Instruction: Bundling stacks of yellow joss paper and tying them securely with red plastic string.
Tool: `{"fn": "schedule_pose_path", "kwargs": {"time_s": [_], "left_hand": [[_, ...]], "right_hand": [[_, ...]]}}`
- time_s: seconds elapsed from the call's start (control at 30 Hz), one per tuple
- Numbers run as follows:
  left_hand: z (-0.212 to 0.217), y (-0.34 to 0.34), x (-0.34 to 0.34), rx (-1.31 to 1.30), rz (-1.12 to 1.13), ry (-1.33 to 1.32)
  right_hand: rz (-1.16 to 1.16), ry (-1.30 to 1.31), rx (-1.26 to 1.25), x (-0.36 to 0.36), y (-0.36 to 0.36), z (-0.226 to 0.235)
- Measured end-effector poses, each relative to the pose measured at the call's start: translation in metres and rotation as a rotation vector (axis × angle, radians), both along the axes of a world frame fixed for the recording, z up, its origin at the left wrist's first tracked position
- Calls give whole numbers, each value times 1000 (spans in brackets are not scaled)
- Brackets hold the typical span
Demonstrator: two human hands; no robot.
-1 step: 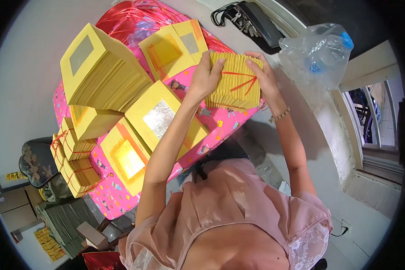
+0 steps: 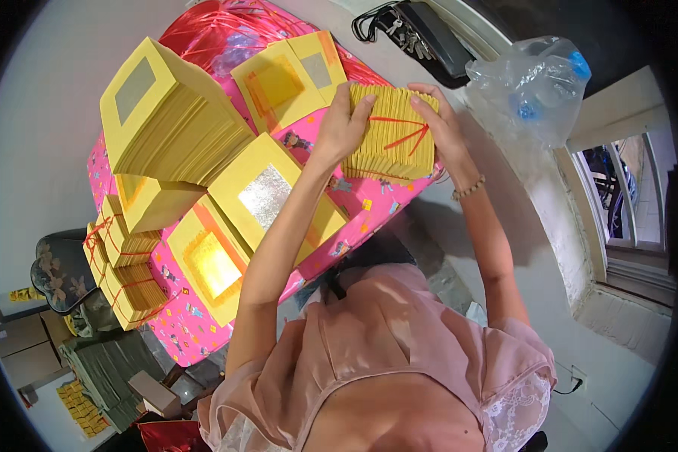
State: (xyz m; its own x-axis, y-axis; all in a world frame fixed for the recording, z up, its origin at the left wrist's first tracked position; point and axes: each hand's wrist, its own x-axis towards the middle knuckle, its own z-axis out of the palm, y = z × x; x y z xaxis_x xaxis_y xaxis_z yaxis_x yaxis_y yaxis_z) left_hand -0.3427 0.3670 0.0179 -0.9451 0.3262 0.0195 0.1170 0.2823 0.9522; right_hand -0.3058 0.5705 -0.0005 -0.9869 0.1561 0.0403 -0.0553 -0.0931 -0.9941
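Observation:
A bundle of yellow folded paper (image 2: 384,147) stands near the right end of the pink table, a red string tied across it. My left hand (image 2: 343,126) grips its left side, thumb over the near face. On the right side my right hand (image 2: 443,124) is closed round it, next to the string's knot and loose ends. The fingers behind the bundle are partly hidden. Left of my hands lie a stack of yellow paper with a silver square (image 2: 267,196) and a stack with a gold square (image 2: 215,264). Flat yellow sheets (image 2: 279,83) lie behind them.
A tall leaning stack of yellow paper (image 2: 173,113) and several string-tied bundles (image 2: 132,290) stand at the left of the patterned pink table cover (image 2: 177,331). Red string (image 2: 203,30) lies at the back. A black case with keys (image 2: 422,45) and a clear plastic bag (image 2: 535,90) sit on the right-hand ledge.

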Motion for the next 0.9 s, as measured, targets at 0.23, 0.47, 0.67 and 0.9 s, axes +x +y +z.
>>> {"fn": "schedule_pose_path", "kwargs": {"time_s": [0.23,0.47,0.67,0.9], "left_hand": [[-6,-1,5,283,49,-113],[-8,-4,2,190,8,-118],[1,-18,35,485,83,-463],[20,-14,42,725,93,-735]], "right_hand": [[-32,42,-76,3,-4,-4],[34,13,-23,0,4,-20],[-68,305,1,35,8,-62],[-20,129,470,36,2,-59]]}}
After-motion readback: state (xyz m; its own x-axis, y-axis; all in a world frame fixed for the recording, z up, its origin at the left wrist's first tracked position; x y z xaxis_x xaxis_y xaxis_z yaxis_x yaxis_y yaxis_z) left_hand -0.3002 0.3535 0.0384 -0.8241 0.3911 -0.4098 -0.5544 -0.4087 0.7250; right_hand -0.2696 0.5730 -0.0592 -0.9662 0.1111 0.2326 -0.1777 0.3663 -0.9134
